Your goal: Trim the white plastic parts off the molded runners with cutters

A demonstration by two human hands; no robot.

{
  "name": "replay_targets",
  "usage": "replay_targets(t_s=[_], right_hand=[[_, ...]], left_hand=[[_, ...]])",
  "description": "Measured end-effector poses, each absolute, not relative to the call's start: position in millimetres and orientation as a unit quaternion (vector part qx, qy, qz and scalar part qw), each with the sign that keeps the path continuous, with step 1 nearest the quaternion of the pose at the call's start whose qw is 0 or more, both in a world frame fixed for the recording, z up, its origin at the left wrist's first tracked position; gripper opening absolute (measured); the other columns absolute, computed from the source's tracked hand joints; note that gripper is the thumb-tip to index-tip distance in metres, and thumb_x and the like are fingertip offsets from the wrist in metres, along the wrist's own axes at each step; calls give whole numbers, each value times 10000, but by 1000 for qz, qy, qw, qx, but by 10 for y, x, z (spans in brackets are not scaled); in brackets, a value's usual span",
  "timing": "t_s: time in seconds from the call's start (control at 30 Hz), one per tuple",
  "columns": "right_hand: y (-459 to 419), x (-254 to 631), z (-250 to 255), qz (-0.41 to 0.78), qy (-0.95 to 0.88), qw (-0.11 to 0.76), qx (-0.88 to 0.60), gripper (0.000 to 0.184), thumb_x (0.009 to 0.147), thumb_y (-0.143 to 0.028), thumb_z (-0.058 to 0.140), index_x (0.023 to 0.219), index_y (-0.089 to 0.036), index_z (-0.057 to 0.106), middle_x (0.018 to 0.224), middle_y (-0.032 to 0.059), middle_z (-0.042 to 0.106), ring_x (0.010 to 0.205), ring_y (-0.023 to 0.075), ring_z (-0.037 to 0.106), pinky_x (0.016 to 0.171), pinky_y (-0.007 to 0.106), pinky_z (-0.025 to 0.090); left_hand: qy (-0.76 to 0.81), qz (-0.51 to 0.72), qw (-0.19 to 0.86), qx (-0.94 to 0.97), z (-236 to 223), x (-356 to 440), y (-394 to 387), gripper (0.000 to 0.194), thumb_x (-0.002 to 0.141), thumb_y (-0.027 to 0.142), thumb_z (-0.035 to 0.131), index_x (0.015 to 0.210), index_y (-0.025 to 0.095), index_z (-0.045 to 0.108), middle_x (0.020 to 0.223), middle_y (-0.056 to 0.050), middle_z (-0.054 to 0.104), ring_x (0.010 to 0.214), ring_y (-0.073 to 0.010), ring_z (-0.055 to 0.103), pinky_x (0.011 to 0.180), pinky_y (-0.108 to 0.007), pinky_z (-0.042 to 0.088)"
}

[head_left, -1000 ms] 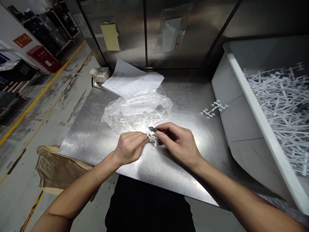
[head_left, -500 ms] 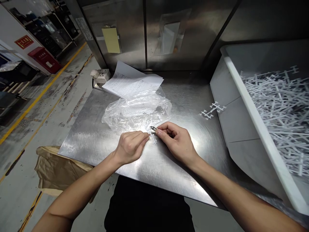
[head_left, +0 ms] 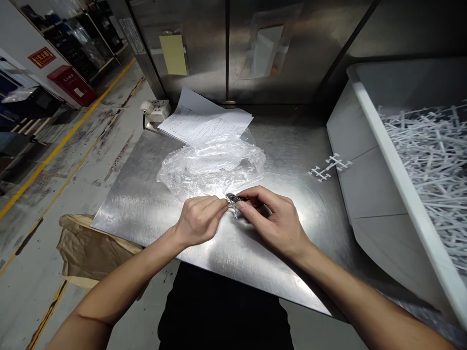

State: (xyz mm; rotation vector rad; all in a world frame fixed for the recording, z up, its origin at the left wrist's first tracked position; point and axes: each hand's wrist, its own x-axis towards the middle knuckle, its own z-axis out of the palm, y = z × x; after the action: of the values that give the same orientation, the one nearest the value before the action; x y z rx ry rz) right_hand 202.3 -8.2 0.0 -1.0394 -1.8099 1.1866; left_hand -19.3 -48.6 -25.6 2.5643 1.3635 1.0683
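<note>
My left hand [head_left: 202, 219] is closed in a pinch on a small white plastic sprue [head_left: 234, 210], whose branched end sticks out past the fingertips. In my right hand [head_left: 272, 216] is a small dark metal cutter [head_left: 235, 197], mostly covered by the fingers; its tip meets the sprue close to my left fingertips. Whether its jaws are parted is too small to tell. Just beyond both hands lies a crumpled clear plastic bag [head_left: 211, 165]. Another white branched sprue [head_left: 330, 167] rests on the metal table [head_left: 288, 146] to the right.
A large grey bin [head_left: 397, 194] full of white sprues stands at the right. Printed sheets [head_left: 204, 119] lie behind the bag, beside a power socket [head_left: 157, 111]. A brown paper sack [head_left: 93, 248] sits on the floor below the table's left edge.
My right hand has shifted slightly right and turned, and more of the dark cutter shows. My left hand keeps its pinch. The whole view has swung a little to the left.
</note>
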Motion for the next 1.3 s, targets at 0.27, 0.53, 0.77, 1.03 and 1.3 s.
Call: replay_targets(t_s=[0.27,0.53,0.77,1.03,1.3], right_hand=[[-86,2017,12,448,-711,364,-401,146,1041,-386,729,1038,-245,769,789,5,709,682,178,617,610,326,462],[-98,2010,36,446,-716,360,-398,141,1042,-371,721,1036,-236,765,774,4,697,668,172,608,611,323,464],[-103,2022,14,452,-717,373,-377,128,1043,-352,740,1076,-234,778,808,-6,711,685,159,634,628,309,485],[-121,2020,-22,482,-693,368,-390,170,1045,-382,728,1008,-224,781,774,-7,703,668,163,623,634,319,466],[-29,1964,-163,568,-605,363,-424,264,1006,-454,759,911,-207,753,695,-20,628,636,147,518,591,304,383]], left_hand=[[435,334,5,836,-244,-181,-487,202,1095,137,513,973,183,667,734,-7,685,629,-144,633,595,-296,467],[429,335,-18,839,-256,-185,-493,158,1071,98,562,970,173,656,752,-14,702,651,-153,643,613,-307,475],[422,354,-38,833,-252,-183,-488,167,1058,71,573,957,179,652,744,-6,702,640,-148,634,604,-301,461],[414,345,-59,840,-272,-174,-503,169,1044,57,575,961,178,658,735,-5,693,636,-156,632,606,-322,449],[436,305,-33,846,-285,-153,-490,156,1077,127,546,1061,160,697,772,-23,718,641,-161,645,600,-314,473]])
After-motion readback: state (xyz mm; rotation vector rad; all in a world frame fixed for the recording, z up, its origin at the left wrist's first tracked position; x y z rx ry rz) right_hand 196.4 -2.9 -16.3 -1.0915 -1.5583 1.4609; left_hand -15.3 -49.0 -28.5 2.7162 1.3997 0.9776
